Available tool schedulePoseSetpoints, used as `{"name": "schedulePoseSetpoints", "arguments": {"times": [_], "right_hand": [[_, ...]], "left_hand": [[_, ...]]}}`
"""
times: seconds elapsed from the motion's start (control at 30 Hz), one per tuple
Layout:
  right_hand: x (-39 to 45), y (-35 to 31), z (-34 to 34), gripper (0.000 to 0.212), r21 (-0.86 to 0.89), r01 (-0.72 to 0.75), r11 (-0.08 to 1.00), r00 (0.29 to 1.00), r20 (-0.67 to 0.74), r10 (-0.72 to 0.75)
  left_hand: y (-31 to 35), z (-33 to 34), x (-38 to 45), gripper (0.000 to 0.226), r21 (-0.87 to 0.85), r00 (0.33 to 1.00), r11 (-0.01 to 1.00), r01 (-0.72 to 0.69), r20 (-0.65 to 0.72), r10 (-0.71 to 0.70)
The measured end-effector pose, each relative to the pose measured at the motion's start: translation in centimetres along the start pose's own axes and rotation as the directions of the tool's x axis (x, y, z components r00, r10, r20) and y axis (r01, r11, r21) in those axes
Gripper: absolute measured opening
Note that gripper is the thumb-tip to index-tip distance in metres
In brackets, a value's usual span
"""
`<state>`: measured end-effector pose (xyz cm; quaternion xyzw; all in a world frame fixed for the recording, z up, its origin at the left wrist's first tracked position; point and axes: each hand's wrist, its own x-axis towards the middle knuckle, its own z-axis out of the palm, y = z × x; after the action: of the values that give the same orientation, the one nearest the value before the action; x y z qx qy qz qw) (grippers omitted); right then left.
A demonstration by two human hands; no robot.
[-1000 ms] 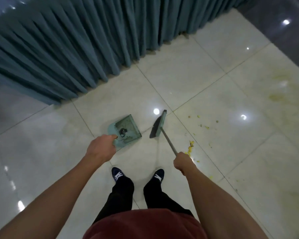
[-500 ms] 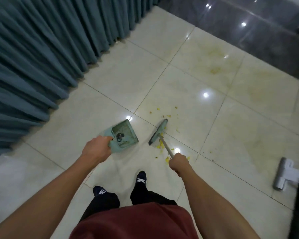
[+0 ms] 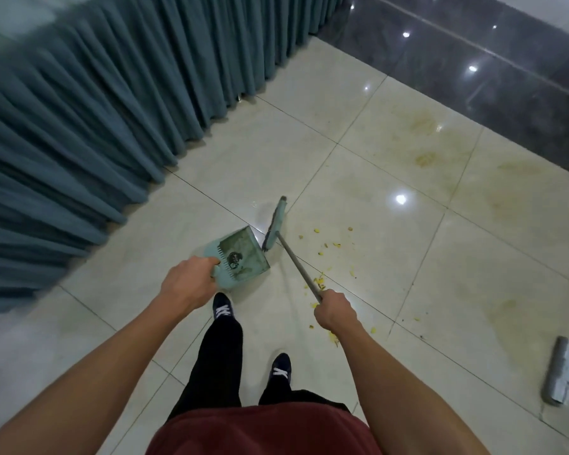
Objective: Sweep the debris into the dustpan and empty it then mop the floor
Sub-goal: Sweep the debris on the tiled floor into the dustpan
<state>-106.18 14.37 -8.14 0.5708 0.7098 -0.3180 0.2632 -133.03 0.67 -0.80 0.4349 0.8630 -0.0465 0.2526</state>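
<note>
Head view, looking down. The left hand grips the handle end of a pale green dustpan, whose open mouth faces the broom head. The right hand is clenched round the grey shaft of the broom; its head sits just beside the dustpan's far corner. Yellow debris lies scattered on the cream floor tiles to the right of the shaft. A grey mop head lies at the right edge; teal curtains hang at left.

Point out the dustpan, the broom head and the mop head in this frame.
dustpan (image 3: 243,254): head view, inside of its tray.
broom head (image 3: 274,224): head view, middle of the bristle block.
mop head (image 3: 557,372): head view, grey pad at right edge.
</note>
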Motion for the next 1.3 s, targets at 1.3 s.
{"name": "schedulePoseSetpoints", "arguments": {"times": [1.3], "right_hand": [[10.5, -12.3, -4.7, 0.036, 0.173, -0.302, 0.938, 0.95, 0.131, 0.282]], "left_hand": [[-4.2, -9.2, 20.0, 0.039, 0.233, 0.975, 0.948, -0.215, 0.115, 0.192]]}}
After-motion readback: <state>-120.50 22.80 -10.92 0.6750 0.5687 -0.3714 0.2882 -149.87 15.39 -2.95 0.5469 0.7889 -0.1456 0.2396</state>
